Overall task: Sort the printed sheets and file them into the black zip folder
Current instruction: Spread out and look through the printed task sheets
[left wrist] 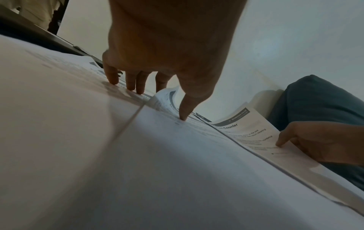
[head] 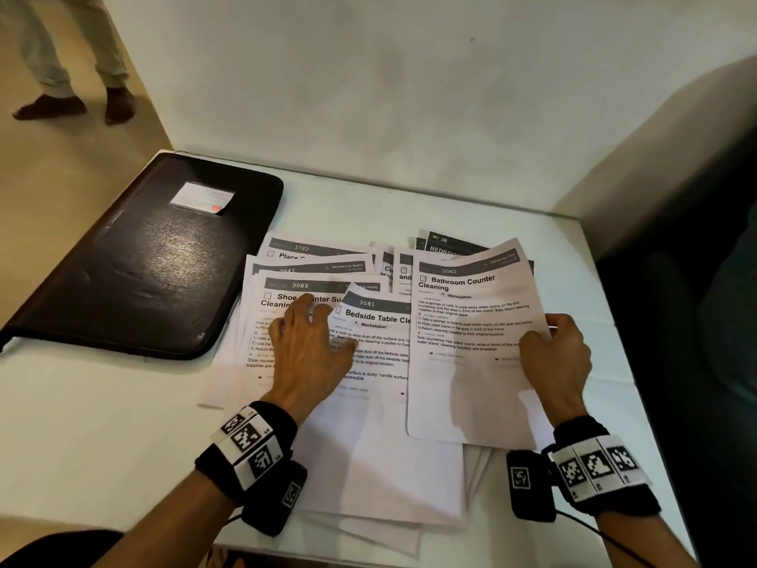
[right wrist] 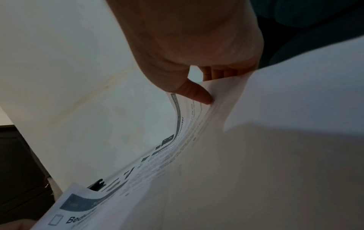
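Table white against our pale wall, black zip folder closed, our left hand flat on sheets, right hand pinching Bathroom Counter sheet.

Wall close behind, black zip folder left, bare table near-left

Under both hands lie thin matt paper sheets printed in grey and black on a smooth, matt white tabletop, while beyond the left hand the black zip folder looks like grained leather with a soft sheen.
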